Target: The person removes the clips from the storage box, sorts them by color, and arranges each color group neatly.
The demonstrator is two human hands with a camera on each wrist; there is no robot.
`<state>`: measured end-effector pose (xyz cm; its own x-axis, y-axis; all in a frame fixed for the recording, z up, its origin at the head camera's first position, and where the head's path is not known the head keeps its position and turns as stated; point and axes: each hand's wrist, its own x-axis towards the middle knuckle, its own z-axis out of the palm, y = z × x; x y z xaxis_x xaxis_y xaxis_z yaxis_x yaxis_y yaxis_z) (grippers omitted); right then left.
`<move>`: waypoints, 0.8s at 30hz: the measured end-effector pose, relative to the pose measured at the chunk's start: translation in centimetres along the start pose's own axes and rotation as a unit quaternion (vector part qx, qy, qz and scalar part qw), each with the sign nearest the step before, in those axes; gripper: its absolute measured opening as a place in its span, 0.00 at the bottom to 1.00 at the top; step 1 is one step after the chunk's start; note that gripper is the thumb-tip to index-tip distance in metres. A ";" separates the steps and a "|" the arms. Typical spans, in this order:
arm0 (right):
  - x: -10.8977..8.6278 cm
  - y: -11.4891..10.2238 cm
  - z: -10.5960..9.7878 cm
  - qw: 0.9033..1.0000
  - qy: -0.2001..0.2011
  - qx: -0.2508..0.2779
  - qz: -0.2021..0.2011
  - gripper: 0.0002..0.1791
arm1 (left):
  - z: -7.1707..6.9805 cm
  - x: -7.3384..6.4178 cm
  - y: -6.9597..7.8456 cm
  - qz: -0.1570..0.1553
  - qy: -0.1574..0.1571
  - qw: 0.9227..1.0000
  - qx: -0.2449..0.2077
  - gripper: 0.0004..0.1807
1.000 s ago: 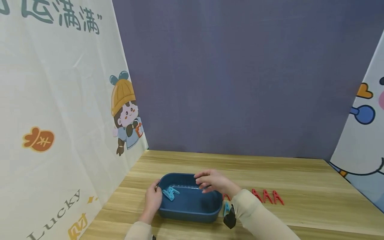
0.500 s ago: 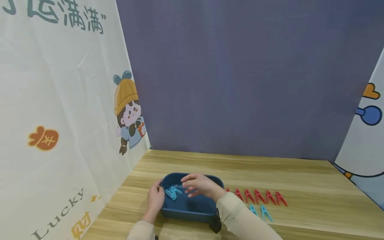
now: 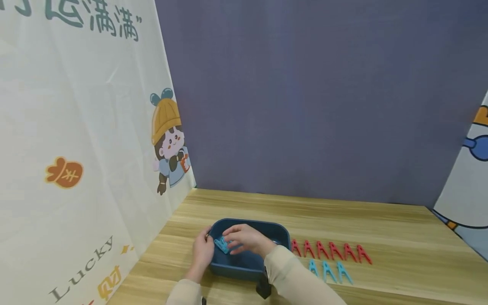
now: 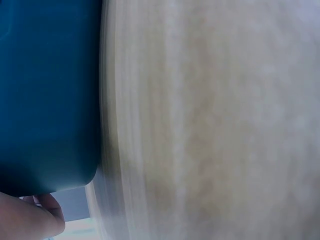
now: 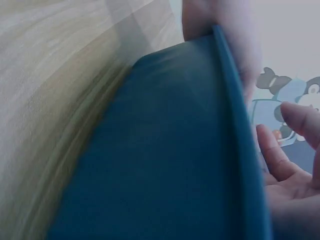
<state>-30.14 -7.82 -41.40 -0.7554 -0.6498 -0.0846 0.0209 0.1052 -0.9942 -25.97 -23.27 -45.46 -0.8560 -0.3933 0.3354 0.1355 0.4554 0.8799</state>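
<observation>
A dark blue plastic basin stands on the wooden table. My left hand grips its left rim; the left wrist view catches fingers at the basin's corner. Light blue clothespins lie inside at the left end, partly covered, so I cannot tell how many. Over the basin hovers my right hand, its fingertips close to those clothespins. In the right wrist view, the thumb and fingers of that hand are spread apart behind the basin's wall, holding nothing visible.
Right of the basin, several red clothespins lie in a row. In front of them is a shorter row of light blue clothespins. A purple-grey curtain hangs behind the table, and a printed white sheet borders the left.
My right hand has moved left across the basin toward the clothespins inside it. More clothespins on the table now show. My left hand keeps its grip, and the view has turned slightly right.
</observation>
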 end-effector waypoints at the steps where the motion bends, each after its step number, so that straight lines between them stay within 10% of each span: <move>1: 0.1 0.1 0.2 1.000 0.000 -0.003 0.004 0.20 | 0.0 0.0 0.0 0.002 0.001 1.000 0.000 0.19; 24: 1.9 1.9 2.0 0.998 0.014 -0.027 0.061 0.22 | -0.2 0.1 0.0 -0.005 0.001 1.000 0.004 0.19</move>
<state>-30.23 -10.37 -43.55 -0.7672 -0.6086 -0.2025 0.0794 0.2231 -0.9716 -25.94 -23.43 -45.34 -0.8563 -0.3994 0.3275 0.1234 0.4575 0.8806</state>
